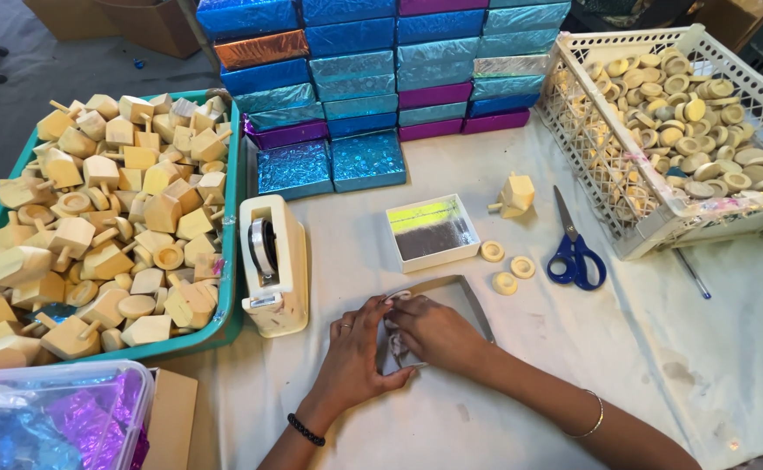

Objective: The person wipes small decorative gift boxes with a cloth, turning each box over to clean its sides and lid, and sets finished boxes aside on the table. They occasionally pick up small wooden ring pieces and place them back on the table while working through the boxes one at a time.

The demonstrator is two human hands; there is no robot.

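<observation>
We note open cloth (660,348) to the right of the right hand (438,331), bare out to the near edge. To the left, the tape dispenser (272,265) stands just beside the left hand (355,352), and the green tray (233,218) of wooden tops walls off that side behind it. Ahead, the open white box (432,231) sits near the fingers; three wooden rings (505,265) and the blue scissors (575,248) lie scattered to its right. The stacked foil boxes (381,78) close the far edge; the white basket (616,209) blocks the far right
</observation>
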